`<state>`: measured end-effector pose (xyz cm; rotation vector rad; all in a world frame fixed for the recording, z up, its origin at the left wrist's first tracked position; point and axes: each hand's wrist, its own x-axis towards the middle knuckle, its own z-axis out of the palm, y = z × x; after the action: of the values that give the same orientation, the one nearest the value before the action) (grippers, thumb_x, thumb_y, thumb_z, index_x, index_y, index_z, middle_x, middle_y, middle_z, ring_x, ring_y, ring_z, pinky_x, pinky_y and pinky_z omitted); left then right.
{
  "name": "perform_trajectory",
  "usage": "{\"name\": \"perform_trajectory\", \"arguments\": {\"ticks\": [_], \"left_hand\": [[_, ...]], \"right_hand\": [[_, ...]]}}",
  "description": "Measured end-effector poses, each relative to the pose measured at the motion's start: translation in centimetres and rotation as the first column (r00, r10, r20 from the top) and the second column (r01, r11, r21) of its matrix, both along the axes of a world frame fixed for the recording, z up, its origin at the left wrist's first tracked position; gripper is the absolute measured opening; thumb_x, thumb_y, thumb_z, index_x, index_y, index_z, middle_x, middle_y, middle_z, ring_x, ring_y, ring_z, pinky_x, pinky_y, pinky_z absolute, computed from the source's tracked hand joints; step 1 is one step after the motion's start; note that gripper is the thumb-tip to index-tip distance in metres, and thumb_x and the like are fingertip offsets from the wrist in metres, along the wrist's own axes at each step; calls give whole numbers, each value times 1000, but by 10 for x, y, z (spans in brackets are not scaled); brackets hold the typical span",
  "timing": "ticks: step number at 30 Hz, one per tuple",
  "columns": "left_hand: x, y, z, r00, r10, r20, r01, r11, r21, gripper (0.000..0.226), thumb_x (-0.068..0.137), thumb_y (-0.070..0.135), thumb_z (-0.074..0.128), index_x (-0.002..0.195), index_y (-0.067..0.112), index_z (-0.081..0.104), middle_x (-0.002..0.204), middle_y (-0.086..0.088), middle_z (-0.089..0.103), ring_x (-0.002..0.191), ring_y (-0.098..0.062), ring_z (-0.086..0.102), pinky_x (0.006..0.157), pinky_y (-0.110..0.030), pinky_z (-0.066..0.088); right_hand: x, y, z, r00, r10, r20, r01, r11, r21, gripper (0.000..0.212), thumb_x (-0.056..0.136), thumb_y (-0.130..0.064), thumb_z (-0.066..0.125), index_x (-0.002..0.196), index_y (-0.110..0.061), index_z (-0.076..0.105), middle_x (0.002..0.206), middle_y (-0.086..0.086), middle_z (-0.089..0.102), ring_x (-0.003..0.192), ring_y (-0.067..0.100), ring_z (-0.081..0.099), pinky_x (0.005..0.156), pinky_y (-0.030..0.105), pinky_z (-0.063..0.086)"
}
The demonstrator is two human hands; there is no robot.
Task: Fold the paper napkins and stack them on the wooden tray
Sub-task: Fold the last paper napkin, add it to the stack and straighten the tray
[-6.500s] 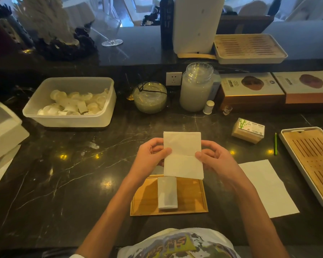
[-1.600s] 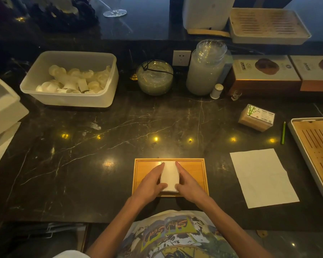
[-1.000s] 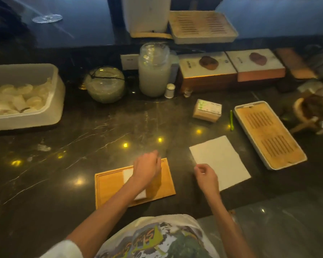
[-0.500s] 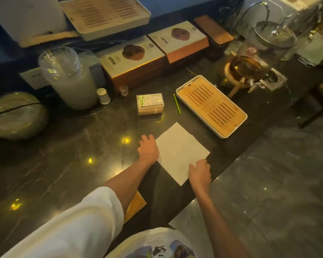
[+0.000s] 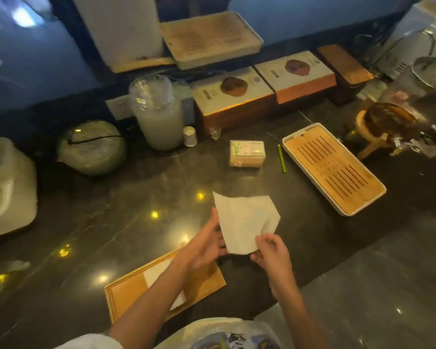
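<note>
An unfolded white paper napkin (image 5: pixel 244 220) hangs in the air above the dark counter, held between both hands. My left hand (image 5: pixel 207 244) grips its left edge and my right hand (image 5: pixel 272 253) pinches its lower right corner. Below them, near the counter's front edge, lies the wooden tray (image 5: pixel 126 293). A stack of folded napkins (image 5: pixel 159 273) rests on the tray, partly hidden by my left forearm.
A small napkin pack (image 5: pixel 247 153) and a green pen (image 5: pixel 281 158) lie behind the hands. A slatted tea tray (image 5: pixel 332 167) sits at the right, a glass jar (image 5: pixel 159 114) and boxes (image 5: pixel 232 96) at the back, a white tub (image 5: pixel 8 190) at the left.
The flat napkin that lay on the counter has been lifted by both hands and now hangs above the counter. The view has swung back left, showing the wooden tray again.
</note>
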<state>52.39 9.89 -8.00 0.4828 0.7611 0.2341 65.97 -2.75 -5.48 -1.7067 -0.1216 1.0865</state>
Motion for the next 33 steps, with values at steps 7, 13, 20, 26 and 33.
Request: {"name": "perform_trajectory", "arguments": {"ticks": [7, 13, 20, 26, 33], "left_hand": [[-53, 3, 41, 913, 211, -349, -41, 898, 437, 32, 100, 23, 56, 132, 18, 54, 123, -14, 66, 111, -32, 66, 98, -51, 55], [-116, 0, 96, 921, 277, -274, -69, 808, 585, 30, 93, 35, 62, 122, 29, 60, 117, -2, 68, 107, -24, 70, 85, -39, 61], [-172, -16, 122, 835, 494, -244, -227, 712, 665, 24, 96, 31, 63, 116, 44, 59, 112, 8, 71, 100, -11, 73, 70, -28, 63], [-200, -24, 118, 703, 652, -282, -282, 621, 732, 60, 94, 20, 67, 142, 40, 38, 116, -1, 72, 105, -21, 72, 80, -43, 64], [-200, -15, 119, 666, 671, -324, -134, 536, 833, 15, 91, 18, 70, 105, 25, 70, 104, 8, 71, 100, -11, 69, 70, -19, 61]], "right_hand": [[-29, 5, 8, 888, 433, 153, -419, 900, -117, 12, 97, -31, 62, 96, -20, 67, 88, 6, 70, 71, 12, 64, 59, 25, 50], [-23, 31, 17, 846, 521, 114, -531, 843, 83, 66, 93, -52, 58, 149, -50, 25, 117, -28, 51, 109, 4, 54, 96, 35, 48], [-73, 74, 34, 813, 559, 161, -577, 740, 345, 52, 87, -31, 74, 133, -47, 54, 110, -13, 73, 102, 9, 72, 67, 26, 62], [-79, 91, 52, 751, 560, 351, -653, 708, 269, 21, 89, -30, 73, 106, -41, 68, 102, -17, 69, 98, 8, 69, 69, 33, 64], [-67, 94, 75, 694, 530, 488, -679, 706, 200, 17, 90, -26, 72, 104, -35, 69, 107, -12, 68, 100, 7, 66, 66, 22, 60]]}}
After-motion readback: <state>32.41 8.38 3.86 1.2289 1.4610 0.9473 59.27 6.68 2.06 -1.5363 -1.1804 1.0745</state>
